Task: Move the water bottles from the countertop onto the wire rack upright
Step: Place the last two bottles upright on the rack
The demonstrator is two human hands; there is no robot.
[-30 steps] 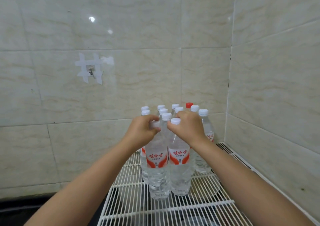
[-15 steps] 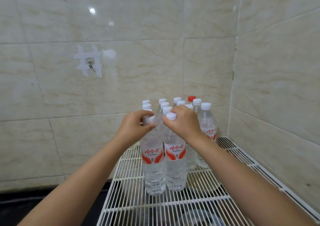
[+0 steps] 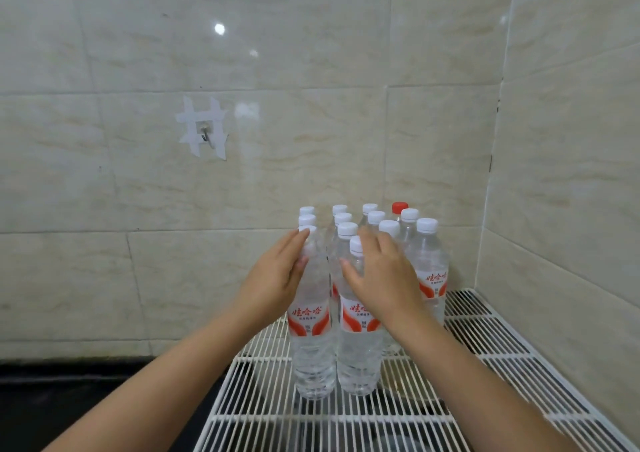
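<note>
Both hands are up at the front of the bottle cluster, fingers straight and loose, not wrapped around anything. The left hand (image 3: 277,278) lies flat along the left side of the front left bottle (image 3: 311,327), fingertips up by its cap, palm facing right. The right hand (image 3: 381,278) sits over the shoulder of the front right bottle (image 3: 358,344), fingers spread and pointing up-left past the cap, thumb out toward the gap between the two bottles. Can't really tell if the palm is pressing or just hovering there. Both forearms come in from the bottom edge. The two front bottles stand upright on the white wire rack (image 3: 485,347), touching each other, and right behind them is the rest of the pack (image 3: 408,240), also upright, white caps plus one red cap (image 3: 399,206) at the back. The rack is tucked in the corner of the tiled wall (image 3: 311,105), and there's a taped-up hook (image 3: 205,132) on the wall to the left.
</note>
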